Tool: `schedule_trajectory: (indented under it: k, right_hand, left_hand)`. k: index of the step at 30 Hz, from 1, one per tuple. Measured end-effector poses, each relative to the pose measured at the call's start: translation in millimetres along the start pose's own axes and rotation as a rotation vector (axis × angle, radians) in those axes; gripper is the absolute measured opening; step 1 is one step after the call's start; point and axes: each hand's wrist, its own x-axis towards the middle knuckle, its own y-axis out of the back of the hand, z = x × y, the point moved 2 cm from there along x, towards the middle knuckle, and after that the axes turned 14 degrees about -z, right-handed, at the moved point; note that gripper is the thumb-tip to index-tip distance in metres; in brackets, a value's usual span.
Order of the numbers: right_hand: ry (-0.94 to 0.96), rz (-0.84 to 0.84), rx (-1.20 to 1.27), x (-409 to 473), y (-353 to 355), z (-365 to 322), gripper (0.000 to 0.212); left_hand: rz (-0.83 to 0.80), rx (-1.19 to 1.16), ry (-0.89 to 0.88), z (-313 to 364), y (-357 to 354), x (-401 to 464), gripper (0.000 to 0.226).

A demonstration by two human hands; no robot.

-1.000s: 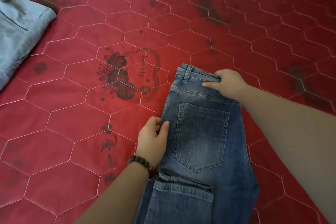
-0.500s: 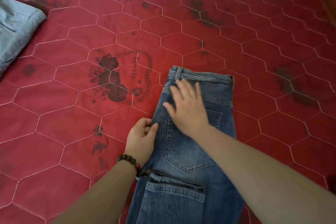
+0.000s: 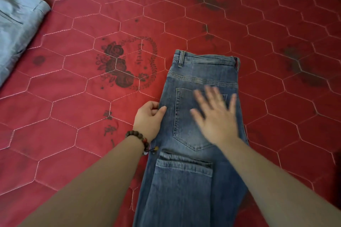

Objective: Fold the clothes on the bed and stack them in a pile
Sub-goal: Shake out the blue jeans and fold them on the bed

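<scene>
The jeans lie flat on the red quilted bedspread, folded lengthwise, waistband beyond the fingertips of both hands and the legs running back under the forearms. The right hand is spread, fingers straight and splayed over the back pocket; they are motion-blurred, so whether the palm presses the denim or skims just above it is hard to say. The left hand has its fingers curled, pinching the near seam edge of the jeans beside its thumb. The step in hand looks like smoothing the fabric. Next, the legs need bringing up toward the waistband, then carrying to the grey garment lying well left of the left fingers.
</scene>
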Motion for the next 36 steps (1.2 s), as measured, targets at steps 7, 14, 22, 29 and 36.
schedule_trajectory:
  k: [7,14,22,29,36]
  right_hand:
    - [-0.115,0.119,0.133,-35.9,1.3,5.2,0.059]
    - [-0.030,0.042,0.096,-103.5,-41.2,15.1,0.054]
    - [-0.359,0.210,0.553,-157.9,-45.6,41.7,0.057]
    - [-0.449,0.177,0.773,-157.7,-39.8,59.4,0.014]
    - [-0.194,0.396,0.419,-167.9,-24.9,-14.2,0.039]
  left_hand:
    - [0.267,0.232,-0.149,5.1,-13.0,-29.6,0.027]
    - [0.053,0.572,-0.243,-18.9,-12.4,-58.2,0.042]
    - [0.089,0.579,-0.130,-49.2,3.4,-101.3,0.028]
    - [0.029,0.587,0.011,-54.2,8.5,-105.2,0.017]
    - [0.158,0.920,-0.508,-34.9,-22.4,-146.2,0.020]
